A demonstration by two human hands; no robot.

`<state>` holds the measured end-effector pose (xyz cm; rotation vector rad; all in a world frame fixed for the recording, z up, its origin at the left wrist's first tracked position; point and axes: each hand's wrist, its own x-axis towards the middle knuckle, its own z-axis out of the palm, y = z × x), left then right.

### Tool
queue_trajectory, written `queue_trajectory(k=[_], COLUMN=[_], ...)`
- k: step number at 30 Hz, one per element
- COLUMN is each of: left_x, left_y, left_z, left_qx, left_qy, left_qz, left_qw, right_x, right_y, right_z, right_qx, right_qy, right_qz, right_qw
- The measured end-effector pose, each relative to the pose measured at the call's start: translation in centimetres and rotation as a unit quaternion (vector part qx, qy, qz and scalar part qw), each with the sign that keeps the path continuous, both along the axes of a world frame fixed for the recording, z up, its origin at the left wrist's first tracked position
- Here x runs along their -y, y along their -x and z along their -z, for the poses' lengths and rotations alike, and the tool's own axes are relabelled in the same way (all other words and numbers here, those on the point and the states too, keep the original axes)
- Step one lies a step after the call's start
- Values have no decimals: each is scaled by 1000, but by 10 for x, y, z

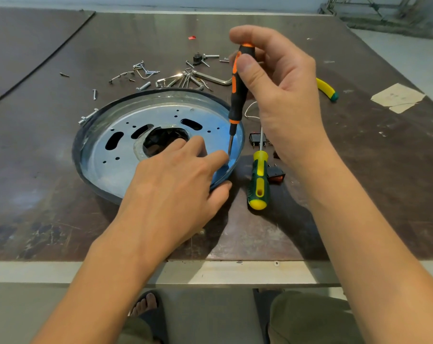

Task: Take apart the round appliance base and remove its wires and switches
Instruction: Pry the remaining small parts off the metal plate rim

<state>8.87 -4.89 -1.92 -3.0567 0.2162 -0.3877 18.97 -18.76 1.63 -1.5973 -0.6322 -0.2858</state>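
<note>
The round appliance base [111, 175] is lying on the work table [49, 207], left of centre, with its perforated metal plate facing up and its dark centre opening exposed.

The left hand [175, 180] is pressing down on the near right part of the plate. Its fingers are lying mostly straight and its thumb is bearing against the outside of the rim, evidently to stop the base turning or sliding under tool load.

The right hand [280, 90] is gripping the orange-and-black screwdriver [237, 93] near the top of its handle, with thumb and fingers curled around it. The shaft is standing nearly upright, and the tip is meeting the plate close inside the right rim, just beside the left index fingertip. That finger appears to be guiding the tip. The tip may be sitting in a fastener, but the fingertip is masking that spot.

Two black rocker switches [256, 139] and a red one [276, 176] are lying off the base to its right, with a white wire [250, 110] partly hidden behind the right hand. Removal is therefore judged to be well advanced.

A green-and-yellow screwdriver [258, 180] is lying just beside the rim, near the working wrist. Hex keys [210, 79], loose screws and bolts [140, 70] and a yellow pliers handle [327, 89] are lying beyond the base, clear of the work.
</note>
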Motion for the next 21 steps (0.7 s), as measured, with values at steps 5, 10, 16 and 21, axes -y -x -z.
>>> queue_trajectory(k=[5, 10, 16, 21], left_x=[1, 0, -1, -1], left_y=[1, 0, -1, -1], left_z=[-1, 0, 2, 3], left_qx=[-4, -6, -6, -4], left_qy=[-5, -6, -1, -3], left_qz=[-3, -3, -7, -4], left_qw=[1000, 1000, 1000, 1000], right_x=[0, 6, 0, -1], right_y=[-1, -3, -2, -1], right_z=[-2, -2, 0, -1], right_qx=[-34, -46, -15, 3], right_qy=[-17, -21, -9, 20], right_qz=[-20, -8, -14, -33], right_qw=[999, 999, 1000, 999])
